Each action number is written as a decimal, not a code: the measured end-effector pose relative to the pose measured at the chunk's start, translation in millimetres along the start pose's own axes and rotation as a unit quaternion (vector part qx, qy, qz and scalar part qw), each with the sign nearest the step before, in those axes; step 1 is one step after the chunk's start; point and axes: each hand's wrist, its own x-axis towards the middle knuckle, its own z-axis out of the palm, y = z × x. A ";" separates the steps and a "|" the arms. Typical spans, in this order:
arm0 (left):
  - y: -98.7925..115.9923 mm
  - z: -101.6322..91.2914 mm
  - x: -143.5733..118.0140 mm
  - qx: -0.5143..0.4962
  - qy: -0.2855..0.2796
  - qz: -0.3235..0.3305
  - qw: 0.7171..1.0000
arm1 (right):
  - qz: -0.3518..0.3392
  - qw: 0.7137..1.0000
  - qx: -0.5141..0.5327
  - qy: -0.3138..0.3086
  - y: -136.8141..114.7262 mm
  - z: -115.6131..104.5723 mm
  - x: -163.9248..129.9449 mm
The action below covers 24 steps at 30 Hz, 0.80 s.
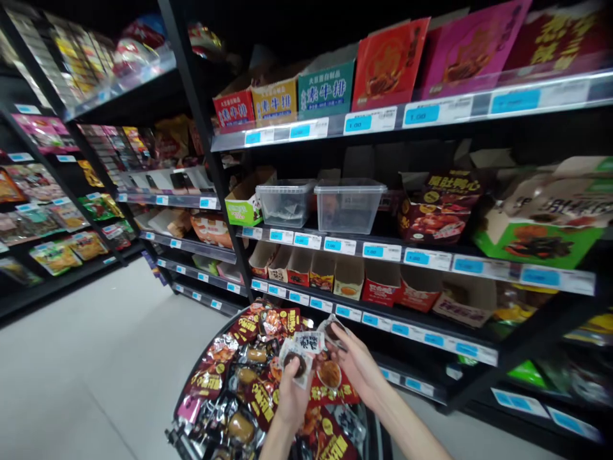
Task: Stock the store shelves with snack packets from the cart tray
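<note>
My left hand (pixel 293 395) grips a small clear-and-white snack packet (pixel 301 365) with something dark inside, its thumb pressed on the front. A second packet of the same look (pixel 330 328) is pinched in my right hand (pixel 358 361), just up and to the right. Between the two hands lies a white printed packet part (pixel 309 341); whether it belongs to either held packet I cannot tell. Both hands are over a dark basket or cart (pixel 184 391) heaped with shiny snack packets (pixel 246 345), mostly dark red with yellow lettering, some clear with brown contents.
Black shelving stands ahead with blue-and-white price tags (pixel 339 245). Two clear plastic bins (pixel 347 207) sit on the middle shelf, beside a dark red snack box (pixel 438 207) and a green one (pixel 541 239). Open cartons (pixel 348 279) line the shelf below. Grey floor (pixel 110 358) stretches left.
</note>
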 end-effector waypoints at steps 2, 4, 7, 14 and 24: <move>-4.5 -2.8 2.5 0.002 0.003 0.011 1.000 | 0.011 1.000 0.006 0.015 -1.2 -1.4 1.2; -11.2 -7.2 6.2 0.010 0.001 0.021 1.000 | 0.008 1.000 0.011 0.028 -3.7 -1.3 1.8; -16.8 -9.1 8.9 0.035 0.016 0.029 0.999 | 0.002 0.998 0.036 0.049 -8.1 0.4 3.1; 72.2 77.6 -4.5 0.147 -0.051 0.204 0.967 | 0.011 0.998 0.056 0.038 -6.0 1.7 10.5; 243.6 294.5 92.0 0.306 -0.122 0.397 0.857 | 0.010 0.999 0.040 0.031 -3.5 4.3 7.9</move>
